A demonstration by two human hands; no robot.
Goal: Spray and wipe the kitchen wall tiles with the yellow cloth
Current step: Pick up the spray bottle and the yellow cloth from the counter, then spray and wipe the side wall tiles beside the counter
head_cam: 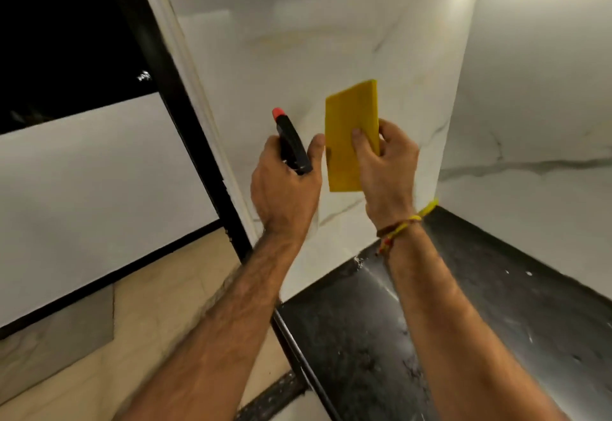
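Head view: left hand (286, 185) grips spray bottle (293, 142), nozzle aimed far-left at wall tiles (298, 49); right hand (387, 169) pinches folded yellow cloth (351, 129) upright; no readable labels.

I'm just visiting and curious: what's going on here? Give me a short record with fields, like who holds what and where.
left hand: left hand gripping a black spray bottle with a red nozzle, aimed up at the wall
right hand: right hand holding a folded yellow cloth upright, thumb on its face
wall: white marble-look wall tiles straight ahead
cloth contact: cannot tell whether it touches the tiles
below: dark stone countertop, with pale specks
wrist: thread bracelet on the right wrist
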